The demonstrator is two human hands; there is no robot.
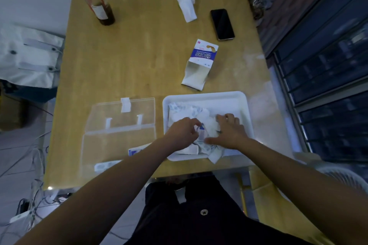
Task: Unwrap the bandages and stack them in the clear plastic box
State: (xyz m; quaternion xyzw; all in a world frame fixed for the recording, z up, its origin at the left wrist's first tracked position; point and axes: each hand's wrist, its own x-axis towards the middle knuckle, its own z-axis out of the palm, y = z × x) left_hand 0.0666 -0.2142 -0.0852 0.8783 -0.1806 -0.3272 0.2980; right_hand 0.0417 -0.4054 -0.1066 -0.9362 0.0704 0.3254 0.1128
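A white tray (205, 96) near the table's front right holds a heap of white and blue bandage wrappers (185, 111). My left hand (182, 134) is over the heap, its fingers curled and pinching a wrapped bandage (202, 127). My right hand (231, 131) lies on the same heap with fingers spread, touching that piece. Left of the tray stands the clear plastic box (119, 139), lid open, with a few bandages (135, 150) at its near end, partly hidden by my left forearm.
An opened white and blue bandage carton (201, 63) lies behind the tray. A black phone (222, 24), crumpled white paper (186, 4) and a bottle of brown liquid (103, 10) stand farther back. A white bag (27, 55) sits off the table's left edge.
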